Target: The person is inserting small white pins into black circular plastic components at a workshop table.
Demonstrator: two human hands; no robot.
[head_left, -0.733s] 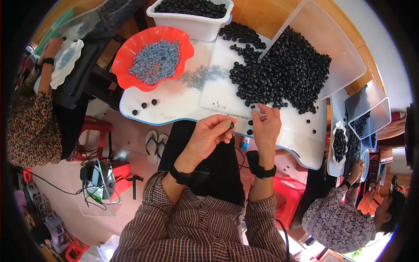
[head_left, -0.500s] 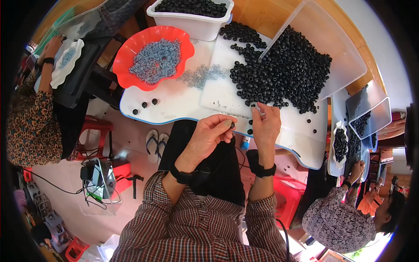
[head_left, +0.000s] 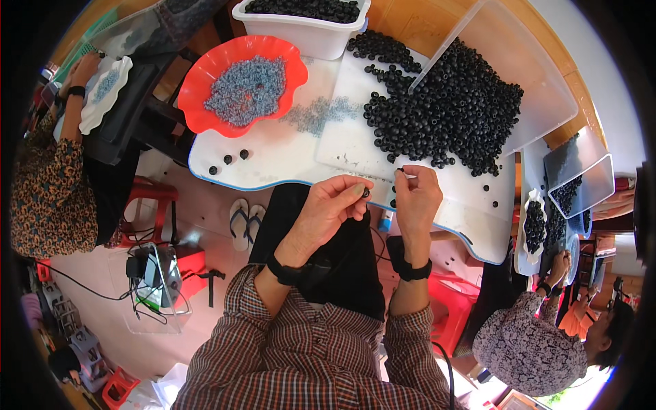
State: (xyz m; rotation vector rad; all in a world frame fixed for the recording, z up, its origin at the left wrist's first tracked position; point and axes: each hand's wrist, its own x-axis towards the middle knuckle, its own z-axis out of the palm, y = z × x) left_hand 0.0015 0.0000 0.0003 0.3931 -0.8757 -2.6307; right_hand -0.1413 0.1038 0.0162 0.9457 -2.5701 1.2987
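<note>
The left hand (head_left: pixel 333 207) pinches one small round black bead (head_left: pixel 365 193) between thumb and fingertips, just below the near edge of the white board (head_left: pixel 345 140), and the right hand (head_left: pixel 417 199) beside it is closed narrowly on something tiny and dark at its fingertips; what that is cannot be told. Each wrist wears a black band. The board is smooth, flat and rectangular, lying on a glossy white table top (head_left: pixel 273 158) with a wavy blue-edged rim. On the far right part of the board sits a heap of matt black beads (head_left: pixel 447 109), round with holes, too many to count, spilling against a clear plastic lid (head_left: pixel 519 75). Left of the board, three loose black beads (head_left: pixel 227 161) lie on the table, and a few more lie scattered right of the hands. Further left of the board stands one red scalloped plastic bowl (head_left: pixel 247 82) full of fine grey-blue granules, with a thin spill of the same granules (head_left: pixel 321 113) on the board's far corner. Beyond the board, one white rectangular tub (head_left: pixel 301 27) holds more black beads. Two other people sit nearby, one (head_left: pixel 41 184) well left of the board in a patterned top, one (head_left: pixel 526 348) at the lower right. A pair of sandals (head_left: pixel 244 220) lies on the floor below the board.
</note>
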